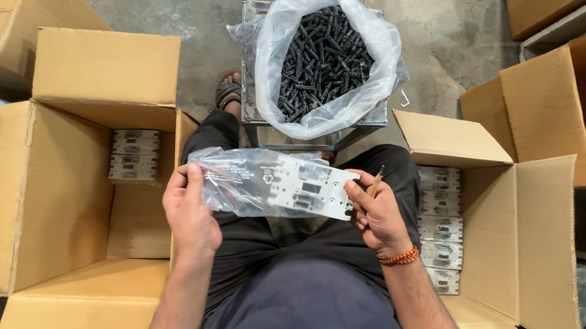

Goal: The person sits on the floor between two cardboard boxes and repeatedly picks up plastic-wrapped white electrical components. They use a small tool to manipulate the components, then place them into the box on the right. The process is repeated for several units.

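Both bare forearms reach forward over the lap, elbows tucked near the torso; the left hand [190,209] lies palm-down, fingers curled in a loose grip, thumb pointing forward; the right hand [374,215] is closed too — fingers bent inward, thumb pressed across; its wrist wears an orange beaded band [398,256].

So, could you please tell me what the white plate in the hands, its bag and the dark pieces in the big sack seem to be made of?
The white plate looks like moulded plastic, matt, with crisp rectangular cut-outs; painted metal is possible. Its bag is thin clear plastic film: glossy, creased, see-through. The dark pieces look like black-finished metal or hard plastic rods with a dull sheen; I cannot tell which.
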